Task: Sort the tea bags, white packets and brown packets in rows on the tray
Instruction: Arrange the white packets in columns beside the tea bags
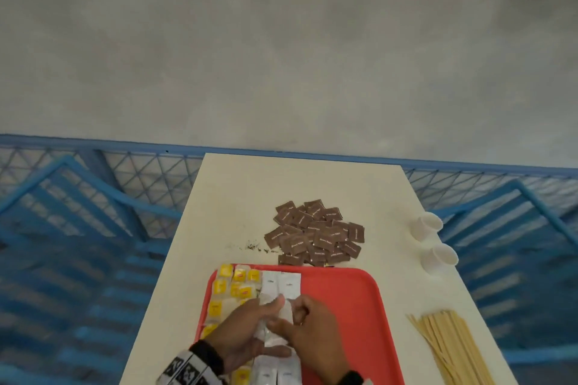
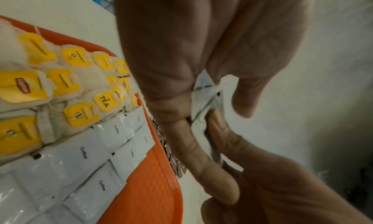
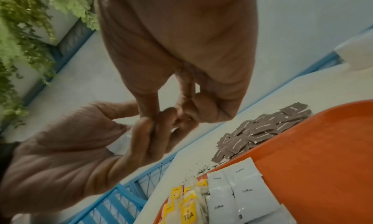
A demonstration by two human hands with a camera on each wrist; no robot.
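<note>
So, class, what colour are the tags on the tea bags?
Yellow: the tea bag tags show best in the left wrist view.

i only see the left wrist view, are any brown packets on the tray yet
Observer: No. The brown packets all lie in a heap on the table, beyond the far edge of the tray.
Operator: how much tray is left for them
Observer: Its right half shows bare red. The tea bags and white packets fill the left part.
Operator: anything else on the table
Observer: Two white cups sit near the right edge, with a bundle of wooden stirrers nearer the person.
</note>
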